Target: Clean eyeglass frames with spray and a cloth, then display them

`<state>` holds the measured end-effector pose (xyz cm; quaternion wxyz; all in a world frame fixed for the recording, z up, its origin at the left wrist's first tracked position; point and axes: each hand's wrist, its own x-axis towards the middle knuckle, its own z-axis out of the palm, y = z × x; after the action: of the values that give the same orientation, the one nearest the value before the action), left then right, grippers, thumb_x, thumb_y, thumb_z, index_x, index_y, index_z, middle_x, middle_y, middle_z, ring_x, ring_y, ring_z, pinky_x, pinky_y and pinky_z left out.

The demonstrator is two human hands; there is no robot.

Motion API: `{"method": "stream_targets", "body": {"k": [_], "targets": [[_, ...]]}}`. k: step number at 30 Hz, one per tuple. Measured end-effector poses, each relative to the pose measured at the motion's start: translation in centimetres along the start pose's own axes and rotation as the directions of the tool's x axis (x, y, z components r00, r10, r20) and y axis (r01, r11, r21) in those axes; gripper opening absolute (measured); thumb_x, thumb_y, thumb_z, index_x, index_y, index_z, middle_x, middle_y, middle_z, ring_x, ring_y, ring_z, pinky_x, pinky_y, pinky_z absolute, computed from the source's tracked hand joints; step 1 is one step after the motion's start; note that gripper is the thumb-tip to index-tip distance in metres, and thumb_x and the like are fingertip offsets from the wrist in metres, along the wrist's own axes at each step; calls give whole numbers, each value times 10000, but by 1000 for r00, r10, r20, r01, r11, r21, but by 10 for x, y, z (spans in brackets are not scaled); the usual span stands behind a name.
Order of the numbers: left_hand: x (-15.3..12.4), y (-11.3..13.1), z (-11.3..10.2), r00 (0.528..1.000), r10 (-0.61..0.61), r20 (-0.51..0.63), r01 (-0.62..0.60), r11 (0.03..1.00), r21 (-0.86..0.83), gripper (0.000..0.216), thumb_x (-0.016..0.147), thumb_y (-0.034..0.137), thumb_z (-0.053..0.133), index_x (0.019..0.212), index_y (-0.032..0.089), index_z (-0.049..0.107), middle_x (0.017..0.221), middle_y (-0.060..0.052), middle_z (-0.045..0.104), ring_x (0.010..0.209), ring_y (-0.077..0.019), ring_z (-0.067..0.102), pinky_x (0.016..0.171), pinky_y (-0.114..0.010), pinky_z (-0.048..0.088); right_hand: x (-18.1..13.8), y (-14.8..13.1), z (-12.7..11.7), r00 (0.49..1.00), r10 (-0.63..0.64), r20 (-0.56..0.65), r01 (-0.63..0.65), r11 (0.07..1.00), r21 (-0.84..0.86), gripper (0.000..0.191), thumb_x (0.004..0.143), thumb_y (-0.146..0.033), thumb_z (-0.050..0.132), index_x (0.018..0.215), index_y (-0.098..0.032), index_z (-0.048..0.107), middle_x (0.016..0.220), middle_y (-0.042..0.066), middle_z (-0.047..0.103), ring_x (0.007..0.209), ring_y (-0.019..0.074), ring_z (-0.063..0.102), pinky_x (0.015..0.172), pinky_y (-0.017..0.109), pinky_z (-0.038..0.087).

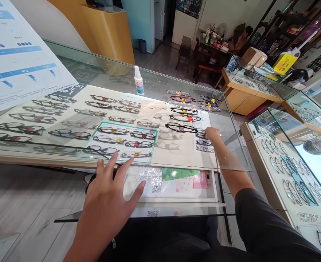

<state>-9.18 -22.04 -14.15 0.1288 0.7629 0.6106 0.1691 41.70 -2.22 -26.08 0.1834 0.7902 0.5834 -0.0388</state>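
Right hand [213,134] curled, its grip impossible to tell; just beside it, black-rimmed eyeglasses with a blue-and-red tag [181,128] lie on the clear glass countertop [187,156], seemingly rowed for easy viewing. Left hand [105,196] empty, fingers splayed wide near the open white drawer [176,200].

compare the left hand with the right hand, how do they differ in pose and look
The left hand is spread wide, its fingers apart; the right hand shows mostly its back, its fingers largely hidden.
The left hand looks larger, being nearer the camera; the right hand is farther off, near dark eyeglasses.
The left hand partly overlaps the open drawer; the right hand does not.
Both are bare.
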Motion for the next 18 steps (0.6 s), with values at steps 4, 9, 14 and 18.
{"method": "stream_targets", "body": {"k": [4, 9, 14, 18], "targets": [[0, 1, 0, 1000, 5, 3, -5, 1000, 23, 715, 1033, 605, 540, 1674, 295, 470, 1850, -131, 268, 1724, -499, 158, 1248, -734, 429, -1, -6, -7, 989, 108, 98, -108, 994, -12, 426, 1059, -406, 734, 1413, -179, 671, 1418, 128, 692, 1211, 278, 720, 1016, 500, 643], [0, 2, -1, 1000, 12, 0, -12, 999, 48, 714, 1046, 614, 506, 1667, 261, 490, 1845, -149, 275, 1720, -501, 175, 1229, -740, 447, -1, -10, -16, 972, 194, 131, -195, 981, -11, 425, 1053, -403, 742, 1399, -165, 677, 1404, 135, 698, 1206, 278, 723, 1017, 496, 641], [0, 2, -1, 1000, 2, 2, -2, 998, 57, 722, 1041, 622, 501, 1664, 258, 506, 1846, -130, 279, 1719, -503, 177, 1238, -737, 441, -2, -9, -15, 986, 166, 19, -166, 986, 29, 393, 1064, -399, 726, 1394, -189, 685, 1425, 133, 694, 1222, 275, 715, 1034, 498, 635], [0, 1, 0, 1000, -2, -4, 2, 999, 53, 730, 1036, 621, 501, 1663, 248, 518, 1842, -131, 291, 1713, -512, 189, 1241, -741, 434, -8, -7, -3, 992, 120, -45, -118, 991, 57, 393, 1068, -402, 720, 1398, -192, 683, 1423, 125, 695, 1220, 273, 717, 1036, 502, 634]]}}
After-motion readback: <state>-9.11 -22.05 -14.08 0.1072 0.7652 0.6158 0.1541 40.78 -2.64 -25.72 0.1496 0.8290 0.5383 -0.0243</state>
